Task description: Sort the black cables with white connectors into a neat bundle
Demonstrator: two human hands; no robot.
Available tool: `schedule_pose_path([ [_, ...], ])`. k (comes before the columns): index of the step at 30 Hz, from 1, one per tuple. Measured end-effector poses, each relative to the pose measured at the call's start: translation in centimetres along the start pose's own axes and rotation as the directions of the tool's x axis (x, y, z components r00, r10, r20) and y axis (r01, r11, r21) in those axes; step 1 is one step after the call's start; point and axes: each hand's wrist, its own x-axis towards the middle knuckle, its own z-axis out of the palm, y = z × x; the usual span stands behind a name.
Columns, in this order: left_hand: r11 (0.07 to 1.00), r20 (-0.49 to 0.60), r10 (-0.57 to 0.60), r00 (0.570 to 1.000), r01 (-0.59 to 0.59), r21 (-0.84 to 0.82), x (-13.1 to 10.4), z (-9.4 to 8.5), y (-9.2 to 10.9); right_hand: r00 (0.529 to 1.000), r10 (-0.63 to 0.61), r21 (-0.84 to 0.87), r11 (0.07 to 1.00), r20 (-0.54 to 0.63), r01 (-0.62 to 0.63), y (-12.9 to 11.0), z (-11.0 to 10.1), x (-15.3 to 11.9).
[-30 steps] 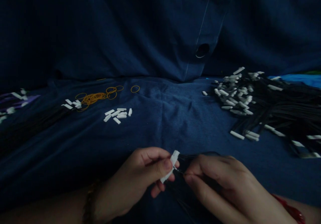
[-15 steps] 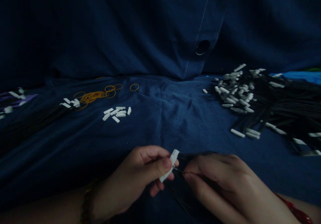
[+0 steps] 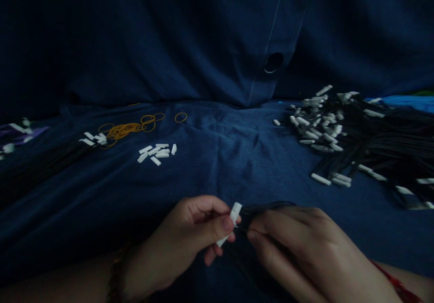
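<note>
From the head camera, the only view I have, I take the white strip [image 3: 234,213] as my landmark, since everything near me arranges itself around it. The left hand [image 3: 190,242] carries it: that grip is pinched on the strip, thumb across its near face and fingers behind. The strip's long axis runs slantwise, its far end leaning away from me and to the right, its near end pointing back and to the left.

The right hand [image 3: 301,244] is just to the right of the strip, near but not touching it. Its grip is pressed together at the thumb and forefinger, pinching a thin thread [image 3: 242,229] that spans the small gap and meets the strip about midway along its right edge. So the thread crosses the strip's long axis rather than following it, and I judge that this crossing angle matters most here. The left hand is the nearer one, being in contact. How the thread fastens to the strip is too dark and fine for me to tell.

Beyond the strip and to its left, on the blue cloth [image 3: 237,167], I see loose white pieces [image 3: 156,152], then rubber bands [image 3: 125,130]. Beyond it and well to the right lies a heap of black cords [image 3: 400,135] with white ends.
</note>
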Motion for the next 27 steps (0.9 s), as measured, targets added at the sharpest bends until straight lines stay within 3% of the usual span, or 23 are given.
schedule_pose_path([
  [11, 0.993, 0.025, 0.103, 0.994, -0.105, 0.063, 0.3, 0.0, -0.1, 0.999, -0.026, -0.026, 0.999, -0.027, 0.025, 0.2, 0.5, -0.3],
  [22, 0.987, 0.071, 0.106, 0.992, -0.114, 0.11, 0.3, -0.1, -0.2, 1.0, -0.019, -0.018, 1.0, -0.002, 0.019, 0.4, 0.9, -0.2],
  [27, 0.987, 0.014, 0.108, 0.994, -0.109, 0.114, 0.3, 0.0, -0.1, 0.999, -0.038, -0.074, 0.997, 0.028, 0.04, 0.6, -0.4, -0.2],
])
